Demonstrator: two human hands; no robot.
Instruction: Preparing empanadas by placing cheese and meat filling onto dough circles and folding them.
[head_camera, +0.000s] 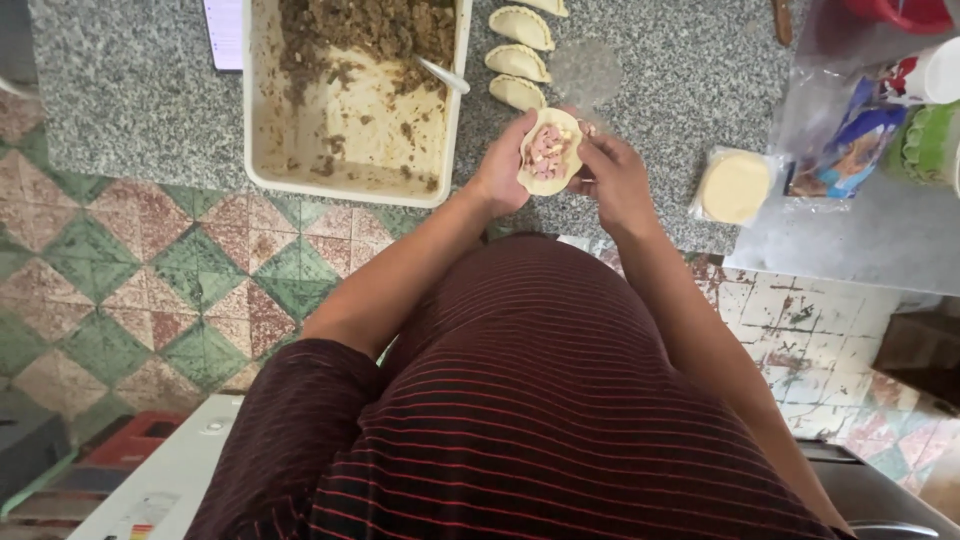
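- The left hand (503, 172) sits just left of frame centre toward 12 o'clock, palm cupped, fingers curled upward.
- The right hand (612, 180) is beside it at its 3 o'clock, fingertips pinched inward.
- Both forearms are bare, running back toward 6 o'clock, elbows bent outward.

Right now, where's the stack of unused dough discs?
Head view, right side: the stack of dough discs lies in clear wrap on the granite counter, right of the right hand.

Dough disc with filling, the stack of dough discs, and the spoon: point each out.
Dough disc with filling (548, 152), head view, on its diced filling.
Stack of dough discs (735, 186), head view, centre of the top disc.
Spoon (444, 76), head view, on its handle.
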